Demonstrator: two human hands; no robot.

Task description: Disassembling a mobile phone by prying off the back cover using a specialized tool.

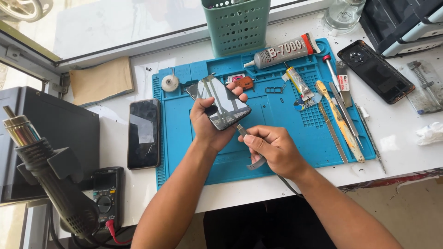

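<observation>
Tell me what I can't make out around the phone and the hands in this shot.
- Head view: the left hand covers the phone's lower edge.
- The tool tip at the right hand is too small to identify.
- The green basket is cut off by the top edge.

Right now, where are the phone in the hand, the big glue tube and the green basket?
Phone (226, 102), head view, middle of its dark glass.
Glue tube (284, 50), head view, middle of its body.
Green basket (237, 27), head view, perforated front wall.

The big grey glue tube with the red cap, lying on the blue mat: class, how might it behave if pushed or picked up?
The big grey glue tube with the red cap looks round-bodied, so a sideways push may roll it across the blue mat. Its body appears soft, so it would probably dent when squeezed. It seems light for its size.
</observation>
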